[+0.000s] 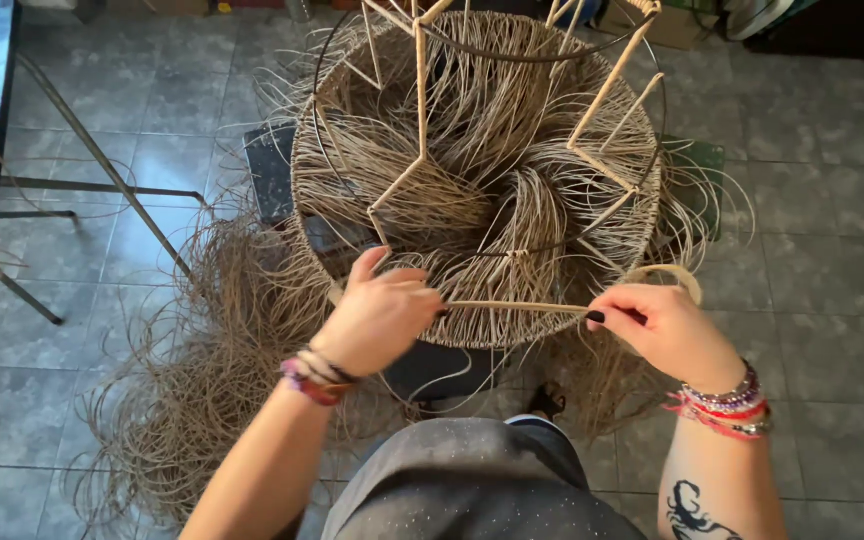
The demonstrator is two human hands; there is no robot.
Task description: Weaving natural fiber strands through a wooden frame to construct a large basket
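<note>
on the left, a loose heap of fibre strands lies on the grey tiled floor. the left hand, fingers pinched narrow, grips one end of a pale cane strip held level across the near rim of a round wire frame wound with woven fibre. keeping the strip taut and tight against the rim would likely give an even wrap. inside, the frame holds fibre swirling into a hollow centre, with pale cane rods rising. the right hand pinches the strip's other end, where it curls.
</note>
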